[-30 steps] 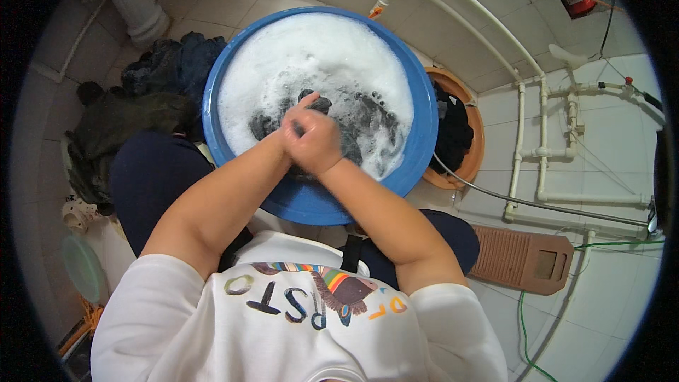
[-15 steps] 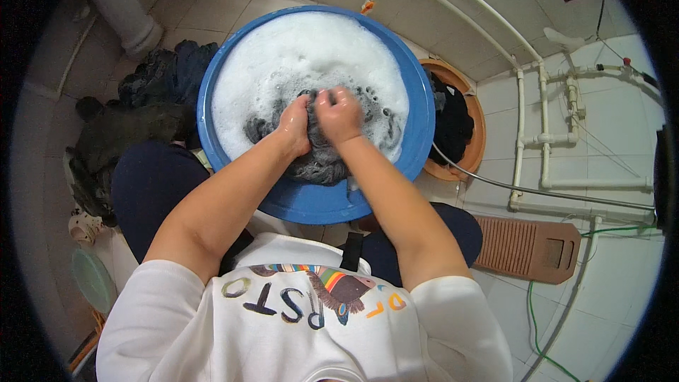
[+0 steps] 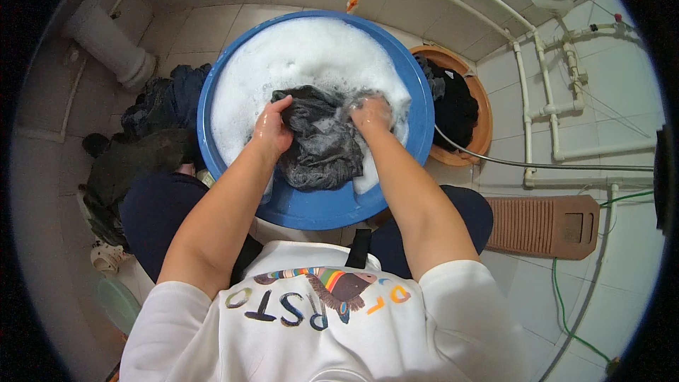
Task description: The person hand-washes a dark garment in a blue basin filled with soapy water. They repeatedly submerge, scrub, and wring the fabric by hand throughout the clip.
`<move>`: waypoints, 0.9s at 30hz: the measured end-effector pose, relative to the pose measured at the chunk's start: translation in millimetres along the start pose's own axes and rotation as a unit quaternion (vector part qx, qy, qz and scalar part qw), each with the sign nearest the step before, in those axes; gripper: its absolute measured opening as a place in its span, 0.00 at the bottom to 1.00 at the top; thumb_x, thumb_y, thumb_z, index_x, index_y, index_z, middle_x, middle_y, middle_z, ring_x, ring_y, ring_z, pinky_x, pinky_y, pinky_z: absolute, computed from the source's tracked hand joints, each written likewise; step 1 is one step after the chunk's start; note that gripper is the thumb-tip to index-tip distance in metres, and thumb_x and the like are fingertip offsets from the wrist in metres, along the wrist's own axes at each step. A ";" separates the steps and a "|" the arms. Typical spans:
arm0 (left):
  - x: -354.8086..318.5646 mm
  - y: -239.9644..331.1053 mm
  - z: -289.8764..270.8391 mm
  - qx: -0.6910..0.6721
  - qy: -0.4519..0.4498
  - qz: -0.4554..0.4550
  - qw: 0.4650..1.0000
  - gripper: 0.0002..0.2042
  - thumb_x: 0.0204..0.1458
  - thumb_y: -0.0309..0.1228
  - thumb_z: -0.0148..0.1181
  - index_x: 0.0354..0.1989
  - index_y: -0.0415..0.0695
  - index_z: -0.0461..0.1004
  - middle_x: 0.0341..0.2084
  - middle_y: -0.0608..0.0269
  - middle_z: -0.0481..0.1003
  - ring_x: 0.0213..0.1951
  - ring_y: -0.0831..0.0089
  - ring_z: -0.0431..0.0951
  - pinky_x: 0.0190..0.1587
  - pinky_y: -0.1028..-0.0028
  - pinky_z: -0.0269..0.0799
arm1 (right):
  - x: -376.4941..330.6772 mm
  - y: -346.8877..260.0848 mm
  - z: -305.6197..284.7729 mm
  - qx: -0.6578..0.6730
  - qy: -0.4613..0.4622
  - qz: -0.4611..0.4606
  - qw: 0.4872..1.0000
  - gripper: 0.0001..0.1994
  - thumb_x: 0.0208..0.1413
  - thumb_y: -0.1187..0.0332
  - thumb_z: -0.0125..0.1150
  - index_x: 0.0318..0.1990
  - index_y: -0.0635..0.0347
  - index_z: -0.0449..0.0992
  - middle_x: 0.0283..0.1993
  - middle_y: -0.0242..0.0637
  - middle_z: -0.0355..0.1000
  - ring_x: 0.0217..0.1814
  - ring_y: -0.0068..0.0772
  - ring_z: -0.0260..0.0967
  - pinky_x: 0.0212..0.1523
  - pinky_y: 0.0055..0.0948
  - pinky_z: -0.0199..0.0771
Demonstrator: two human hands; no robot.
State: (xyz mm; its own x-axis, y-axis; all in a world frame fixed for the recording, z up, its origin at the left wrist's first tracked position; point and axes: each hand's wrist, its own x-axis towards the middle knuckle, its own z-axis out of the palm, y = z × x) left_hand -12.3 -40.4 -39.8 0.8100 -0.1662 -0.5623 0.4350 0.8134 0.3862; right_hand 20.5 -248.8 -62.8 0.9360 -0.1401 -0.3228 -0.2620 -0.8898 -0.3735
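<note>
Dark wet cloth sits bunched in the near half of the blue basin, draped partly over the near rim, with white suds filling the far half. Starting at the left, I see a heap of dark clothes on the tiled floor beside the basin and a grey drainpipe beyond it. My left hand is closed on the cloth's left edge, fingers curled into the fabric. My right hand presses on its right side, half sunk in foam, so I cannot tell how tightly it grips. Farther right stands an orange tub holding black laundry, then a brown washboard lying on the floor.
</note>
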 end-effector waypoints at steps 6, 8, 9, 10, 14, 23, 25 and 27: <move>-11.7 6.1 8.6 -0.012 -0.027 -0.092 0.995 0.15 0.48 0.41 0.55 0.34 0.41 0.70 0.34 0.54 0.72 0.40 0.62 0.70 0.48 0.61 0.64 | -64.4 -75.3 -0.5 0.154 0.205 -0.361 0.897 0.13 0.38 0.59 0.61 0.24 0.59 0.73 0.39 0.36 0.67 0.42 0.38 0.65 0.38 0.33 0.68; -6.0 2.1 7.0 -0.045 -0.055 -0.080 0.994 0.17 0.50 0.46 0.51 0.30 0.42 0.71 0.28 0.54 0.73 0.34 0.62 0.73 0.40 0.63 0.69 | -94.5 -96.8 -3.3 0.207 0.201 -0.401 0.869 0.11 0.37 0.61 0.61 0.20 0.59 0.71 0.36 0.34 0.66 0.40 0.39 0.65 0.37 0.33 0.68; 3.2 5.1 -8.2 -0.009 -0.132 -0.121 0.984 0.17 0.51 0.46 0.49 0.29 0.42 0.71 0.26 0.54 0.72 0.32 0.63 0.73 0.40 0.64 0.69 | -102.6 -102.7 -1.3 0.206 0.220 -0.445 0.843 0.08 0.37 0.64 0.60 0.20 0.58 0.71 0.35 0.33 0.66 0.38 0.38 0.64 0.36 0.33 0.68; 7.9 7.4 -18.2 0.028 -0.208 -0.162 0.964 0.18 0.51 0.46 0.47 0.28 0.42 0.71 0.24 0.54 0.72 0.29 0.63 0.73 0.39 0.65 0.69 | -115.3 -108.0 -4.6 0.199 0.214 -0.471 0.833 0.08 0.36 0.65 0.60 0.20 0.59 0.70 0.32 0.34 0.66 0.34 0.39 0.65 0.33 0.33 0.68; 9.4 -16.5 -15.1 -0.037 -0.176 -0.129 0.975 0.19 0.53 0.47 0.43 0.29 0.43 0.72 0.25 0.58 0.73 0.30 0.65 0.73 0.39 0.67 0.69 | -111.1 -102.6 -10.7 0.131 0.278 -0.514 0.801 0.07 0.36 0.66 0.59 0.18 0.58 0.69 0.25 0.37 0.65 0.27 0.40 0.64 0.28 0.33 0.67; -45.2 25.4 53.3 0.582 -0.097 0.129 0.797 0.27 0.38 0.45 0.62 0.47 0.45 0.67 0.38 0.60 0.73 0.35 0.68 0.74 0.42 0.64 0.67 | -18.5 -15.8 -61.1 0.027 0.076 -0.061 0.995 0.23 0.49 0.45 0.49 0.33 0.59 0.73 0.40 0.43 0.68 0.42 0.43 0.66 0.43 0.37 0.65; -44.5 32.7 46.2 0.822 -0.088 0.130 0.548 0.27 0.37 0.44 0.62 0.47 0.46 0.68 0.36 0.58 0.74 0.40 0.67 0.73 0.44 0.65 0.65 | -22.9 -23.0 -71.8 0.017 0.036 -0.090 0.995 0.24 0.45 0.44 0.53 0.34 0.58 0.73 0.37 0.42 0.69 0.41 0.42 0.66 0.42 0.36 0.65; -49.0 33.6 53.5 0.918 -0.088 0.103 0.372 0.26 0.37 0.44 0.61 0.46 0.47 0.69 0.36 0.56 0.74 0.41 0.66 0.72 0.45 0.66 0.63 | -31.5 -28.9 -73.2 0.033 0.040 -0.163 0.985 0.24 0.42 0.43 0.57 0.34 0.57 0.73 0.35 0.41 0.70 0.41 0.41 0.67 0.41 0.35 0.65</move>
State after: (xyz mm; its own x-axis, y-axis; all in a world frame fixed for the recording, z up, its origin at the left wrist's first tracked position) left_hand -16.3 -34.7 39.9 0.8438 -0.3708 -0.3878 -0.2389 -0.9069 0.3472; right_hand 15.7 -250.5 21.9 0.9879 0.1117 -0.1073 0.0431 -0.8635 -0.5025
